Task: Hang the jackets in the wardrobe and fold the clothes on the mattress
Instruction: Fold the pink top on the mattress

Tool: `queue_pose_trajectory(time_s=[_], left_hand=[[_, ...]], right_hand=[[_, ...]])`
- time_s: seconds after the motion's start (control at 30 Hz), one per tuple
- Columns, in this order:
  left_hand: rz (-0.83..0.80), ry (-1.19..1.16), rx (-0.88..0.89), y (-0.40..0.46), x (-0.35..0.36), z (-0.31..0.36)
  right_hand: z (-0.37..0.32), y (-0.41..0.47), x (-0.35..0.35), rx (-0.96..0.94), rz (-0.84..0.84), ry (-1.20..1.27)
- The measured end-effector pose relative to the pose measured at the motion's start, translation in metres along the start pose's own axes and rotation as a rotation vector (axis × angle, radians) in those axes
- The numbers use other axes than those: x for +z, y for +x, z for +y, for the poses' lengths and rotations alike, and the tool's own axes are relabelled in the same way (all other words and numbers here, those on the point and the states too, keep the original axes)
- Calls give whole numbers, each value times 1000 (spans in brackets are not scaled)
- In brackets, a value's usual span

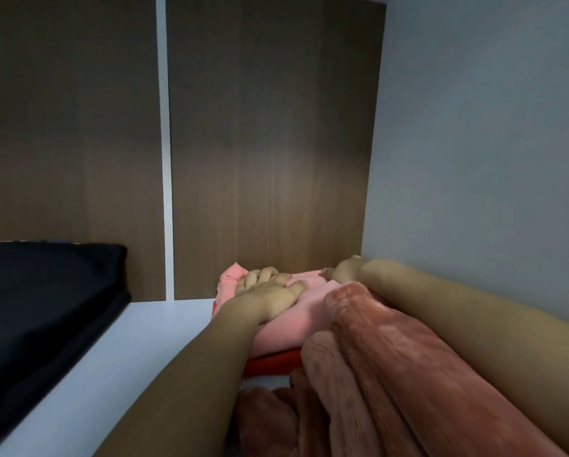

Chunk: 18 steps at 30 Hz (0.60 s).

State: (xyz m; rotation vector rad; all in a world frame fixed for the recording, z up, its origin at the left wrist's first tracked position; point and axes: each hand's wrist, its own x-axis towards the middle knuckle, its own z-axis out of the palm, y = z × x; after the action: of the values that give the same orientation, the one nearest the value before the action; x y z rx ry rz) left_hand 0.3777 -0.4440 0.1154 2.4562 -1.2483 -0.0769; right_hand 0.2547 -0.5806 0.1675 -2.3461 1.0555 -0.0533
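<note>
A folded pink garment (296, 311) lies on a wardrobe shelf (144, 341), on top of a red item (269, 361). My left hand (269, 293) rests flat on the pink garment with its fingers spread. My right hand (342, 270) sits at the garment's far right corner by the side wall; its fingers are curled at the fabric's edge, and whether they grip it is unclear. A rust-coloured fleecy garment (385, 374) is draped over my right forearm and hangs down in front of the shelf.
A black folded item (45, 298) fills the left part of the white shelf. The wardrobe's brown wooden back panel (266, 159) has a white divider strip (166, 159). A pale side wall (481, 143) closes the right.
</note>
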Motion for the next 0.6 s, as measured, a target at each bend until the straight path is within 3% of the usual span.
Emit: queue_pose_trajectory(time_s=[0.17,0.4,0.6], left_hand=[[-35,134,-22,-13,-25,15],[274,94,105,-62,-101,54],[438,188,230,-126,-146,68]], right_hand=[[-31,-44,-26,-76,261,-416],[-52,-127,-64,-194,460,-540],[-39,-214,-73,-195,615,-530]])
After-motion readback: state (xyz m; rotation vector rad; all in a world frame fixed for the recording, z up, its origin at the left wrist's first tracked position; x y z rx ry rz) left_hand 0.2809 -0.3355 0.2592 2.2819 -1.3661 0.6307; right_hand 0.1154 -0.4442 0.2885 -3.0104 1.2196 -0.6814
